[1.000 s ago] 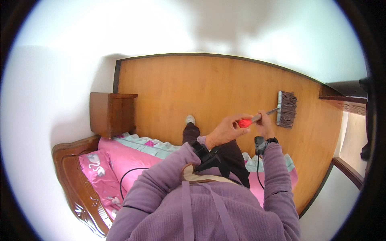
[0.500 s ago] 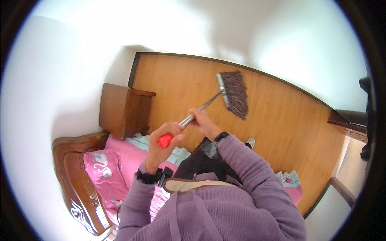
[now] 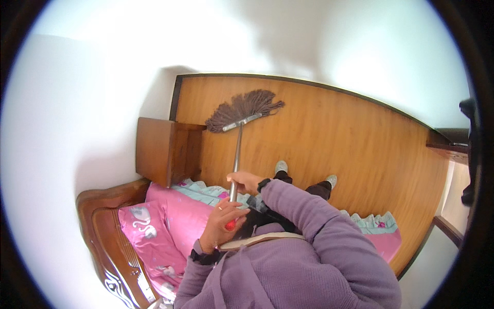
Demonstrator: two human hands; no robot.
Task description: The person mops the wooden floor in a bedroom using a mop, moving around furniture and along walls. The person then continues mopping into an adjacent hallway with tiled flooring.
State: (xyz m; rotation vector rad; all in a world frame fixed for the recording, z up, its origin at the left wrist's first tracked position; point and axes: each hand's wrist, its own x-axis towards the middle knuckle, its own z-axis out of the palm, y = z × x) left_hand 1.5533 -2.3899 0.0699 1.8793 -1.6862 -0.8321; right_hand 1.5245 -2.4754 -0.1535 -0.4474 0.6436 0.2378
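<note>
A mop [image 3: 247, 109] with dark brown strands and a silver clamp lies spread on the wooden floor, close to the nightstand. Its metal handle slants back toward my body. My left hand [image 3: 221, 222] is wrapped round the red-tipped upper end of the handle. Further down the shaft, my right hand [image 3: 245, 182] is closed round the metal tube. Both my arms are in purple sleeves, with black bands at the wrists.
The brown nightstand [image 3: 154, 149] stands left of the mop head. Below it is a bed with a pink cover [image 3: 185, 219], a swan-print pillow [image 3: 143, 226] and a carved wooden headboard [image 3: 100, 206]. White walls with a dark baseboard [image 3: 303, 82] bound the wooden floor [image 3: 329, 134].
The mop head has swung left toward the nightstand, its strands now fanning toward the wall. My hands have come lower and closer to my body. Both shoes now show.
</note>
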